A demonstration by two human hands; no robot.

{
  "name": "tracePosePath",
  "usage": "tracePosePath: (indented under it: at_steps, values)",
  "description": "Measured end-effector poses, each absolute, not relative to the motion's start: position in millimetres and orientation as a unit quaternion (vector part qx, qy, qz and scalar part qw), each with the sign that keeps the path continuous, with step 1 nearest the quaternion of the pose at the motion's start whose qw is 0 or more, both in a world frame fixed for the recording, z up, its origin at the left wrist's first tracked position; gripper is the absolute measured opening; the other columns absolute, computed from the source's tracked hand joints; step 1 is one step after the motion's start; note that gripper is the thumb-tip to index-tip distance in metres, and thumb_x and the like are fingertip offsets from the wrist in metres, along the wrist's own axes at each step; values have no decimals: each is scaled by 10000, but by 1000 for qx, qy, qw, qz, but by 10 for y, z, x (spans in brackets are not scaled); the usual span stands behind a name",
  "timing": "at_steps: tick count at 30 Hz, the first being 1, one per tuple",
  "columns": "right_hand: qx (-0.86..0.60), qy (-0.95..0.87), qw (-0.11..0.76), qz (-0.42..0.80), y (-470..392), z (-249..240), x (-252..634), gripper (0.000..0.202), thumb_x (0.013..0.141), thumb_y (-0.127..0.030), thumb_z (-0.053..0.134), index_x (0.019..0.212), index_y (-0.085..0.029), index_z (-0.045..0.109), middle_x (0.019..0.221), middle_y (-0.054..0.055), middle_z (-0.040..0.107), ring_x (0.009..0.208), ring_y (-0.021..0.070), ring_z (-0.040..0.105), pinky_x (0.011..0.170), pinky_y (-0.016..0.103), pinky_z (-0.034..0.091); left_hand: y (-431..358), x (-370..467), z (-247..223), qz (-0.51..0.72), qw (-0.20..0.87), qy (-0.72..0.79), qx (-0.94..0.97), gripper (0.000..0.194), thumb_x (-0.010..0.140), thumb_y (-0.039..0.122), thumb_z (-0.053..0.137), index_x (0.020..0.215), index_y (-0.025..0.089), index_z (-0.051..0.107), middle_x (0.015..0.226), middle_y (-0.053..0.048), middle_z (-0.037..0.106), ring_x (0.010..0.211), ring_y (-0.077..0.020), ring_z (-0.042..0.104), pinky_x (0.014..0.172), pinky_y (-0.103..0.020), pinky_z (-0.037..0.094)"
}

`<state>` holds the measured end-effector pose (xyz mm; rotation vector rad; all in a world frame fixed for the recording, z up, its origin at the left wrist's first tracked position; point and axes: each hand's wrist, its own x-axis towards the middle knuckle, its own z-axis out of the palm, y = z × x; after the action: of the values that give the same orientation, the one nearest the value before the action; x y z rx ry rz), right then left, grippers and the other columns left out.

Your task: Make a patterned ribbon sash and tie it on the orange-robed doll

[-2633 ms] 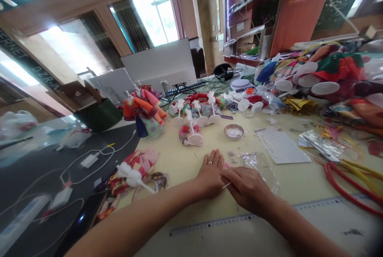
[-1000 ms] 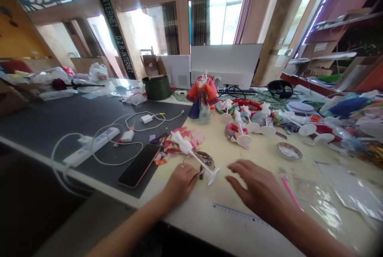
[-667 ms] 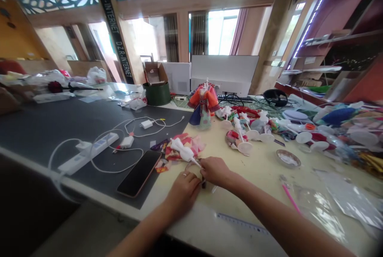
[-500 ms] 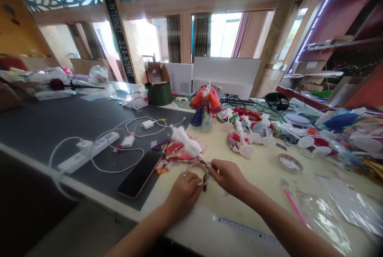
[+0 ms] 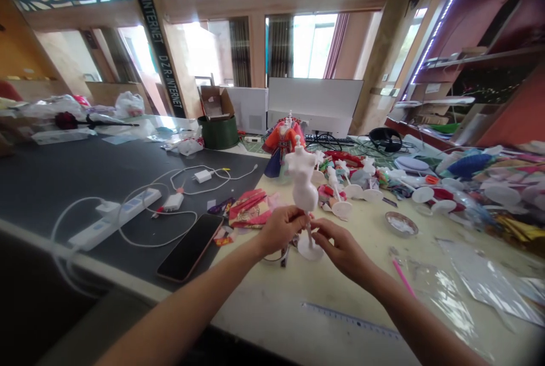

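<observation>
A small white mannequin point(image 5: 304, 184) stands upright on its round base point(image 5: 310, 249) in front of me. My left hand point(image 5: 284, 228) pinches at its thin stem just below the torso, from the left. From the right, my right hand point(image 5: 336, 241) has its fingers closed at the same stem. Whatever small thing may lie between the fingertips is too small to tell. Beside my left hand, a roll of tape lies on the table, partly hidden. Pink and red patterned cloth point(image 5: 249, 209) lies to the left of the mannequin.
A phone point(image 5: 190, 247), power strip point(image 5: 114, 219) and white cables lie left. A dressed doll form point(image 5: 281, 142) stands behind. Several white mannequins, a small dish point(image 5: 401, 224) and plastic bags point(image 5: 489, 281) are right. A ruler point(image 5: 349, 319) lies near the front edge.
The mannequin has gone from tilted over to upright on its base. My left hand has left the tape roll and moved up to the stem. The view has shifted slightly to the right.
</observation>
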<state>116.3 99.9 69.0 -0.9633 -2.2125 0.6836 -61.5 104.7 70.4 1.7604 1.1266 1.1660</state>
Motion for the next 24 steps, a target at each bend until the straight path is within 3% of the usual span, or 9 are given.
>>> tracePosePath:
  at_steps: [3, 7, 10, 14, 24]
  values:
    - [-397, -820, 376, 169, 946, 594, 1294, 214, 896, -232, 438, 1081, -179, 533, 1015, 88, 598, 715, 138, 569, 692, 299, 471, 1360, -638, 717, 487, 313, 473, 664, 299, 838, 380, 515, 841, 114, 653, 676, -16, 616, 633, -123, 557, 587, -219, 441]
    - [-353, -850, 363, 146, 717, 358, 1477, 216, 905, -190, 419, 1097, -202, 518, 1059, 99, 586, 764, 137, 602, 711, 279, 502, 1903, -681, 685, 485, 260, 520, 653, 293, 867, 372, 518, 803, 109, 631, 733, -33, 624, 709, -143, 586, 665, -265, 478]
    - [-319, -875, 341, 131, 596, 150, 1558, 231, 892, -148, 414, 1091, -206, 517, 1047, 102, 599, 918, 174, 613, 767, 291, 513, 2266, -689, 613, 455, 246, 553, 653, 255, 886, 342, 527, 998, 122, 591, 953, -53, 622, 820, -158, 607, 728, -340, 517]
    - [-316, -875, 332, 158, 617, -14, 1585, 226, 883, -112, 375, 1034, -200, 517, 981, 87, 607, 847, 163, 617, 724, 282, 522, 2584, -682, 527, 412, 234, 590, 654, 304, 887, 327, 529, 1127, 140, 545, 1105, -81, 582, 934, -194, 594, 791, -391, 516]
    - [-302, -878, 330, 170, 747, -1, 1578, 189, 872, -106, 361, 935, -204, 509, 874, 70, 608, 733, 154, 598, 631, 254, 506, 2829, -707, 437, 336, 215, 619, 676, 310, 886, 326, 531, 1136, 143, 543, 1122, -82, 576, 951, -202, 590, 803, -399, 512]
